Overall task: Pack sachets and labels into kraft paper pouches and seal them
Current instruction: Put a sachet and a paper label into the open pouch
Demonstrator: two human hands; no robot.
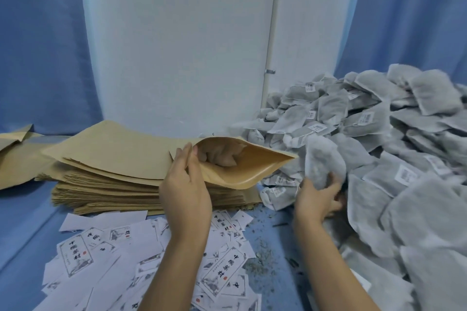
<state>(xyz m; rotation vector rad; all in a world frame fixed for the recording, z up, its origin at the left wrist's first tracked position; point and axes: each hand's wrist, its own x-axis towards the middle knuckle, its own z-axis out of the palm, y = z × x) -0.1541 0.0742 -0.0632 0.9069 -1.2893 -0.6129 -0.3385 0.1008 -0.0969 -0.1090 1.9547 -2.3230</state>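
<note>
My left hand (185,184) holds a kraft paper pouch (242,171) open on top of the pouch stack, fingers reaching inside its mouth and thumb outside. The mouth gapes toward the right. My right hand (317,199) grips a grey mesh sachet (323,159) just right of the pouch mouth, lifted off the pile. A stack of flat kraft pouches (106,171) lies beneath. White printed labels (222,278) are scattered on the blue table in front of me.
A big heap of grey sachets (404,159) fills the right side up to the wall. More kraft pouches (15,156) lie at far left. Loose herb crumbs (262,252) dot the blue tabletop (22,230). A white panel and blue curtains stand behind.
</note>
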